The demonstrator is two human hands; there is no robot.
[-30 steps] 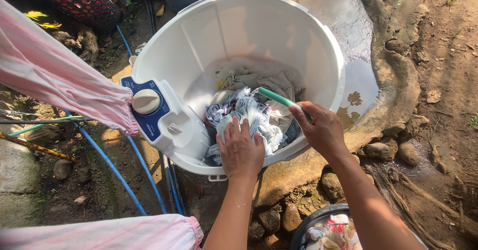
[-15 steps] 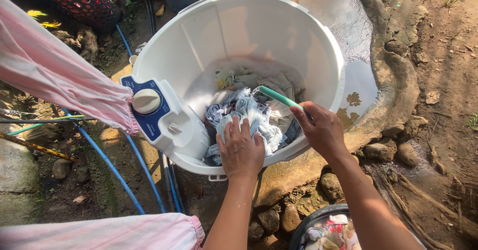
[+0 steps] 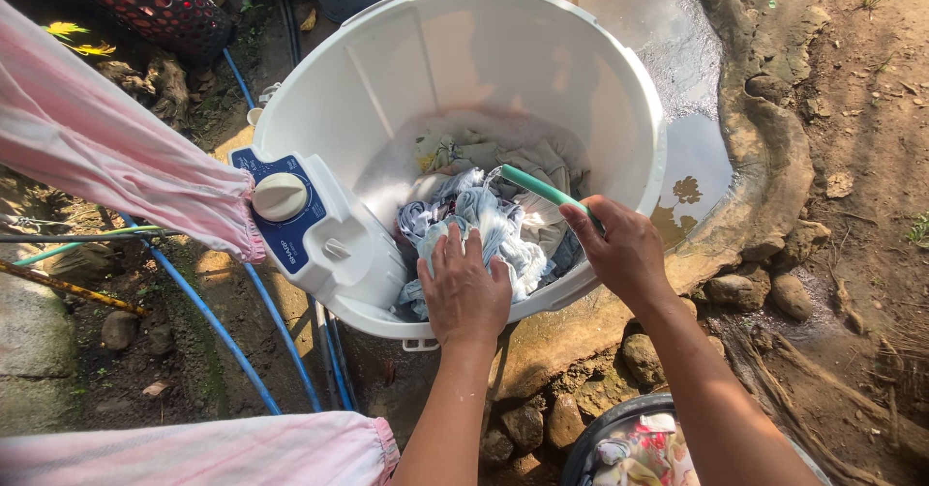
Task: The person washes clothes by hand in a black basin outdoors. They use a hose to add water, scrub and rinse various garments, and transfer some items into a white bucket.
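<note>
Little change over the last second: left hand [image 3: 464,288] still pressed flat, fingers spread, on the wet laundry [image 3: 479,220]; right hand [image 3: 624,249] still closed around the green hose [image 3: 537,188], nozzle aimed into the white washer tub [image 3: 619,89]. Filling apparently ongoing. Laundry heaped at tub bottom, blue-white, soaked, crumpled.

Left hand [image 3: 464,292] flat on wet blue-white laundry [image 3: 484,225] inside white washer tub [image 3: 619,79]. Right hand [image 3: 624,249] gripping green hose [image 3: 537,188], nozzle over clothes. Blue control panel with white dial [image 3: 281,197] at tub's left. Puddle [image 3: 697,147] beyond, pink cloth [image 3: 106,157] left.
</note>
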